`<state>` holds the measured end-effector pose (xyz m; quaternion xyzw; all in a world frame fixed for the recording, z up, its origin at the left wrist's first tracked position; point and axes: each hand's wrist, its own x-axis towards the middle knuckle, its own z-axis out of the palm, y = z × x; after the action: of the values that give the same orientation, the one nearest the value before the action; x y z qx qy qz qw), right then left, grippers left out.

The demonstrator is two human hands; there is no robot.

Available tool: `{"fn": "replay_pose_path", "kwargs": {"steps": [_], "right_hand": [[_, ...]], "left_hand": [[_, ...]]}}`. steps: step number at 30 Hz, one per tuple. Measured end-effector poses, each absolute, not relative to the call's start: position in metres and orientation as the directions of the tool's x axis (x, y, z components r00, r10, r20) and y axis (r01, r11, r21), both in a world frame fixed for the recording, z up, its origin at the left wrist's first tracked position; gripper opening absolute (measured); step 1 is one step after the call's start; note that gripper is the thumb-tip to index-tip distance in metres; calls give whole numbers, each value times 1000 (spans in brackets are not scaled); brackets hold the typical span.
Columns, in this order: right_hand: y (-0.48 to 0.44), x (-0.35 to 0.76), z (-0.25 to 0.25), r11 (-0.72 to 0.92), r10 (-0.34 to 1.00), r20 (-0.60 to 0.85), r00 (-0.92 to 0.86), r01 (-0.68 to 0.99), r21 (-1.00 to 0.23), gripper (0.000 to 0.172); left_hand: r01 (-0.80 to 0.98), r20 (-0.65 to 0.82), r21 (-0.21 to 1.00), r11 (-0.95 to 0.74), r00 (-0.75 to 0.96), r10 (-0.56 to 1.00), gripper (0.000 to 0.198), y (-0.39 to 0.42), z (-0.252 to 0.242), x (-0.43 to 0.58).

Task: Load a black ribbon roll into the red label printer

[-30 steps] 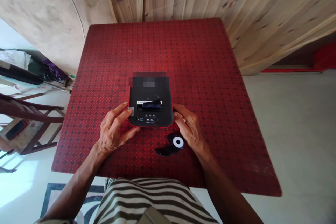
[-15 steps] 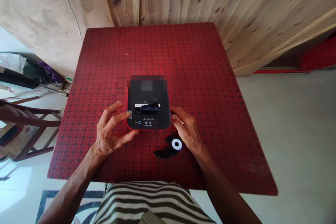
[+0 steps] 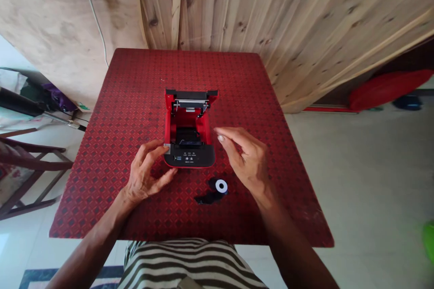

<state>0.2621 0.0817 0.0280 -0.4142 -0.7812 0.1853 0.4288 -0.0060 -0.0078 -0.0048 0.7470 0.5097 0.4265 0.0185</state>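
A knotty plank wall (image 3: pixel 217 4) rises behind a small black and red printer (image 3: pixel 190 157), and pale floor (image 3: pixel 325 171) spreads well to its right. Under the printer is a square table (image 3: pixel 244 90) with a red cover in a pattern of dark diamonds. On the wearer's side of the printer, at the table's near edge, striped clothing (image 3: pixel 190 262) shows. Far off to the printer's left stands part of a brown wooden chair (image 3: pixel 29 162). The printer itself sits upright, its black front panel with tiny white markings toward the wearer; its lid (image 3: pixel 191 95) stands raised at the back, baring a red-walled bay. The left hand (image 3: pixel 145 169) loosely grasps the printer's front left corner, thumb at the front edge and fingers on the side. The right hand (image 3: pixel 249 153) is just beside the printer's right side, apart from it and released, thumb and forefinger a little separated. On the table, near the printer's front right corner, lies a roll (image 3: pixel 217 186) with a white ring at its end and a dark strip (image 3: pixel 205 198) trailing leftward. At the printer's front left, a forefinger touches a small grey button (image 3: pixel 167 150).
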Motion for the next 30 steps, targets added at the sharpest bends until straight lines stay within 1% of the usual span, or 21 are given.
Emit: {"fn": "replay_pose_path", "kwargs": {"steps": [1, 2, 3, 5, 7, 8, 10, 12, 15, 18, 21, 23, 26, 28, 30], "right_hand": [[88, 254, 38, 664, 747, 540, -389, 491, -565, 24], [96, 244, 46, 719, 695, 521, -496, 497, -486, 28], [103, 232, 54, 755, 656, 453, -604, 510, -412, 31], [117, 207, 67, 775, 625, 221, -748, 562, -289, 31], [127, 186, 76, 755, 634, -21, -773, 624, -203, 28], [131, 177, 79, 742, 637, -113, -762, 647, -176, 27], [135, 167, 83, 727, 635, -232, -737, 671, -143, 27], [137, 165, 86, 737, 614, -280, -738, 663, -133, 27], [138, 168, 87, 761, 587, -266, -765, 633, -140, 24], [136, 175, 88, 756, 608, -218, -764, 640, -137, 22], [129, 181, 89, 731, 651, -130, -748, 664, -158, 21], [123, 186, 91, 713, 679, -35, -733, 670, -206, 19], [114, 201, 97, 697, 703, 162, -693, 626, -350, 19], [111, 220, 101, 685, 704, 272, -656, 526, -505, 18], [110, 244, 97, 615, 745, 334, -577, 401, -679, 20]], "left_hand": [[747, 623, 456, -483, 120, 773, 58, -8, -6, -6], [751, 628, 446, -487, 125, 768, 61, -8, -7, -5], [757, 630, 434, -488, 132, 766, 65, -8, -8, -5], [771, 626, 406, -490, 155, 764, 70, -9, -11, -4], [784, 614, 387, -486, 175, 770, 71, -10, -14, -4], [787, 608, 382, -484, 180, 773, 71, -10, -16, -3], [789, 605, 383, -481, 179, 776, 72, -10, -18, -3], [787, 605, 387, -481, 177, 776, 73, -10, -19, -3], [785, 602, 394, -478, 172, 779, 73, -10, -19, -3], [786, 609, 390, -479, 170, 775, 73, -9, -19, -2], [791, 623, 374, -485, 173, 763, 72, -7, -18, -1], [794, 625, 370, -482, 171, 762, 71, -7, -18, -2], [793, 626, 369, -485, 173, 760, 69, -7, -18, -4], [788, 620, 372, -490, 182, 763, 66, -8, -19, -6], [787, 619, 370, -494, 188, 762, 66, -8, -19, -7]]}}
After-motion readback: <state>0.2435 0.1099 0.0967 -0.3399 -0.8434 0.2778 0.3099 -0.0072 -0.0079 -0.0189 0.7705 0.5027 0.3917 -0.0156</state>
